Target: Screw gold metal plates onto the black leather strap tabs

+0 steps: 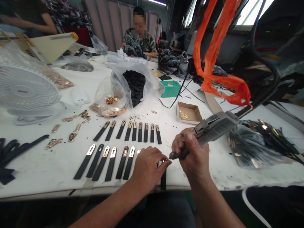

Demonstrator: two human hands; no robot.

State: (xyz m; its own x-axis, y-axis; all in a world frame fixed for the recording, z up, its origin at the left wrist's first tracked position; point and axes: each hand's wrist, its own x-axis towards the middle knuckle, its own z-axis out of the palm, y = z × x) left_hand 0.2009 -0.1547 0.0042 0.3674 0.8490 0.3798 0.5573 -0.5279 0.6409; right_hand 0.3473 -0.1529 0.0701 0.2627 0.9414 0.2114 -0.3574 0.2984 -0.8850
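My right hand is wrapped round a grey electric screwdriver, whose tip points left and down. Close to that tip, the thumb and forefinger of my left hand are pinched together; what lies between them is too small to make out. Below these fingers a black strap shows at the table edge, its upper end hidden by the hand. Left of my left hand lies a row of black straps with gold metal end plates. A second row of similar straps lies farther back.
Behind the rows stand a plastic bag of gold parts, a bag of black pieces and a cardboard box of small gold pieces. A white fan is at left. Orange strapping hangs above the screwdriver. A person sits opposite.
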